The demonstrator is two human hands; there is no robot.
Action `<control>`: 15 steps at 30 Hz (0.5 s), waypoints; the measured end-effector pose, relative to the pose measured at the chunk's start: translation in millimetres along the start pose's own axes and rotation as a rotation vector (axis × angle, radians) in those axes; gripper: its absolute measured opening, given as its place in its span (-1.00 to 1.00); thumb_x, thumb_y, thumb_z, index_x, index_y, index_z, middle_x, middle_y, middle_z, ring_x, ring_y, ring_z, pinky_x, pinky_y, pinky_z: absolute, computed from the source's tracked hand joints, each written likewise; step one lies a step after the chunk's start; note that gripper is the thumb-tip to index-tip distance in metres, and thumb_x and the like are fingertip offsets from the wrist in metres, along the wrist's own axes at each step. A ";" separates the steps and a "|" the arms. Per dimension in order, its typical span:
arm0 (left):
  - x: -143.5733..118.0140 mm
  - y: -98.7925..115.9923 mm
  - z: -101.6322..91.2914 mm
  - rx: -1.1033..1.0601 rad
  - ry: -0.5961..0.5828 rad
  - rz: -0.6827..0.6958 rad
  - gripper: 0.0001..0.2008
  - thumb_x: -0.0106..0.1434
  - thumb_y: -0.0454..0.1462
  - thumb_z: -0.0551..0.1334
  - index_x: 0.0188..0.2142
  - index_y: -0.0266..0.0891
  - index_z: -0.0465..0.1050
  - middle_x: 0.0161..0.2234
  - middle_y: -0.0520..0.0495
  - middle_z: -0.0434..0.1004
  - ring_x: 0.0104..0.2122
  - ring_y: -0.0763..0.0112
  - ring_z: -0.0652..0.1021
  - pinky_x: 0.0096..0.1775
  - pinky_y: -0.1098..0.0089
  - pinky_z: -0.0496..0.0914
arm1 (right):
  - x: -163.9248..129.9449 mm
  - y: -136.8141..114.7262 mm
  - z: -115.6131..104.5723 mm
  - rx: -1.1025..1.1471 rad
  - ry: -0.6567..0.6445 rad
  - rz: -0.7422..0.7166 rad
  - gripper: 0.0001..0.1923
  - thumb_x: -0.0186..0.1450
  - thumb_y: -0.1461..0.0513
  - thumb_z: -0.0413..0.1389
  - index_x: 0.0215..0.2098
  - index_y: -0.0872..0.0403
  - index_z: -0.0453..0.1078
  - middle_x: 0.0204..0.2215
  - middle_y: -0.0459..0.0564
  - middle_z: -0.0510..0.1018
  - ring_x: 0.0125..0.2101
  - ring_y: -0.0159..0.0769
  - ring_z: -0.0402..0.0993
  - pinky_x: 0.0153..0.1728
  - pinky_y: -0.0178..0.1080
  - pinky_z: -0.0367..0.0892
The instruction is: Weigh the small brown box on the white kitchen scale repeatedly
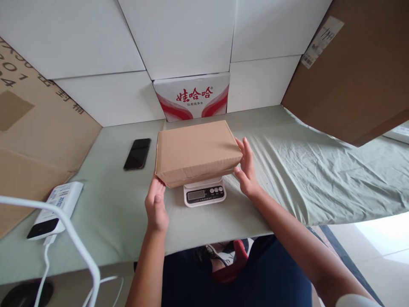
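Observation:
A closed brown cardboard box (198, 149) sits on or just above a small white digital scale (205, 195); I cannot tell whether the two touch. The scale's dark display and round buttons show in front of the box, while its platform is hidden. My left hand (156, 204) grips the box at its near left corner, fingers partly beneath it. At the right end, my right hand (246, 168) holds the box with thumb in front and fingers along the side.
On the green cloth (121, 221) lie a black smartphone (137, 154) and, farther left, a white power bank (57, 209) with a cable. A white tube (75, 234) arcs across the lower left. Large cartons (354, 72) flank the table, and a printed white carton (194, 97) stands behind.

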State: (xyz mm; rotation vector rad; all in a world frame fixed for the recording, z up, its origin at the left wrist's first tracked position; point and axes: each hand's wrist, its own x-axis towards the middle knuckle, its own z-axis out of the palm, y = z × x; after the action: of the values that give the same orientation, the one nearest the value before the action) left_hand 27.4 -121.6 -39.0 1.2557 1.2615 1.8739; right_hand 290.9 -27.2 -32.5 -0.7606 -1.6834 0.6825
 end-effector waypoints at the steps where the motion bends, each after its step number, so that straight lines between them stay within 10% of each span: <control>1: 0.1 -1.3 -0.7 0.004 -0.008 -0.010 -0.18 0.27 0.26 0.17 0.30 -0.24 0.43 0.31 -0.38 0.43 0.37 -0.17 0.36 0.33 -0.03 0.29 | -0.1 -0.2 0.9 0.019 -0.006 0.021 -0.12 0.40 -0.24 -0.01 0.53 -0.33 -0.30 0.54 -0.02 0.02 0.49 0.11 0.06 0.36 0.32 0.23; 15: 1.4 -6.0 -5.5 0.014 -0.058 -0.071 -0.21 0.29 0.25 0.17 0.25 -0.29 0.45 0.22 -0.38 0.52 0.29 -0.12 0.47 0.21 0.06 0.42 | -20.8 -9.5 15.7 0.093 -0.027 0.197 -0.11 0.41 -0.23 -0.01 0.55 -0.21 -0.24 0.57 -0.10 -0.11 0.55 0.03 -0.14 0.53 0.22 -0.09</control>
State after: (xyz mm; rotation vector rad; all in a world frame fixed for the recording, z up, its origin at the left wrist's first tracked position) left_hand 21.6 -120.1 -44.6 1.2474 1.2743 1.7692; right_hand 278.1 -50.2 -41.2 -0.8614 -1.6018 0.9058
